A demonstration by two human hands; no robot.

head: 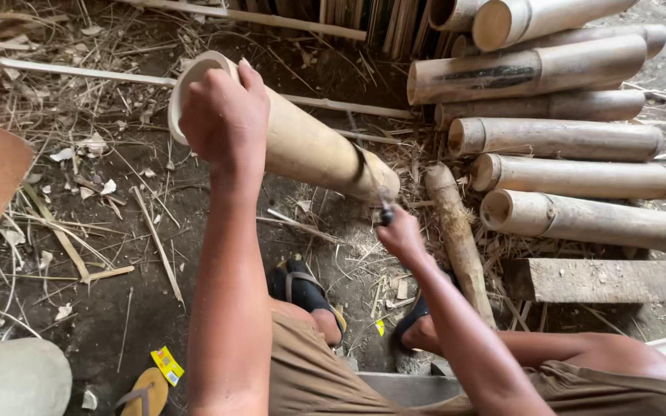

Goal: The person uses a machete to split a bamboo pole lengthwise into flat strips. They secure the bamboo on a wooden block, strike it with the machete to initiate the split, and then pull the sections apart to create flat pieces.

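Left hand (pixel 223 115) grips the rim of a bamboo culm (pixel 302 142) tilted off the ground; right hand (pixel 398 231) clasps a knife (pixel 371 181) at its lower end. Trimming looks barely begun; stacked culms (pixel 572 177) wait beside it.

Bare arms, tan shorts (pixel 310 370), dark flip-flops (pixel 302 289).

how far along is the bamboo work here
Done: thin split strips are stacked at the top, and shavings litter the ground. In hand: the left hand steadies the rim of one bamboo tube while the right hand works a tool at its lower end. Left: a pile of whole tubes lies uncut on the right.
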